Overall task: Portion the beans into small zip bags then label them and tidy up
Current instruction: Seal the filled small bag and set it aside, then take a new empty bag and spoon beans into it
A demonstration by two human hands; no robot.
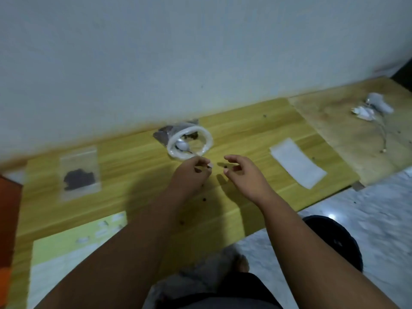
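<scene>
My left hand (191, 172) hovers over the middle of the wooden table (256, 130), fingers curled in, with small dark beans showing at the fingertips. My right hand (242, 172) is just beside it, its fingers loosely arched over a loose bean (225, 167) that lies between thumb and forefinger. Just beyond both hands stands a clear round container (201, 150) holding a white spoon (182, 147) and dark beans. A filled zip bag (79, 175) with a dark heap of beans lies flat at the left. Several loose beans (204, 199) dot the table near my left wrist.
A stack of empty zip bags (297, 162) lies to the right. A yellow-green label sheet (66, 246) sits at the near left edge. An orange object (9, 219) is at the far left. White clutter with a cable (370, 108) lies on the board at right. The wall runs along the back.
</scene>
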